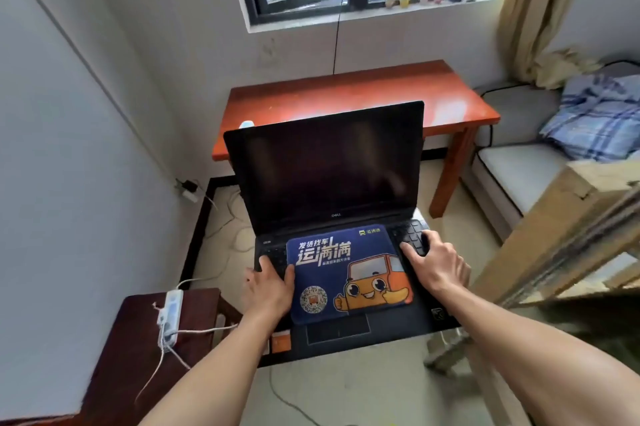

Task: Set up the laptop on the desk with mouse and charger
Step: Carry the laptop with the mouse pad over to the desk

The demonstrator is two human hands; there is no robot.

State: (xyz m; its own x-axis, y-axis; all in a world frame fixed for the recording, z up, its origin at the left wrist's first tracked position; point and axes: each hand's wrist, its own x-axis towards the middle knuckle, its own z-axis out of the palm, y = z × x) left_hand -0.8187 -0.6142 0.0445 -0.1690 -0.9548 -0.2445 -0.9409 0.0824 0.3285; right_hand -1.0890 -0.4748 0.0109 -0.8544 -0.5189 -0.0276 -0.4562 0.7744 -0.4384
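I carry a black open laptop (329, 176) in the air, short of the red-brown desk (353, 99) under the window. Its screen is dark. A blue mouse pad (343, 269) with an orange cartoon truck lies across the keyboard. My left hand (268, 287) grips the laptop's left edge, thumb on the keys beside the pad. My right hand (431, 261) holds the right side, fingers spread over the keys. A small pale object (246, 124) sits on the desk's left front corner. No mouse or charger brick is visible.
A white power strip (169, 314) with cords lies on a dark low table (138, 349) at lower left. A wall socket with plugs (188, 188) and loose cables sit near the floor. A bed with a plaid blanket (599, 117) and a wooden frame (554, 235) stand on the right.
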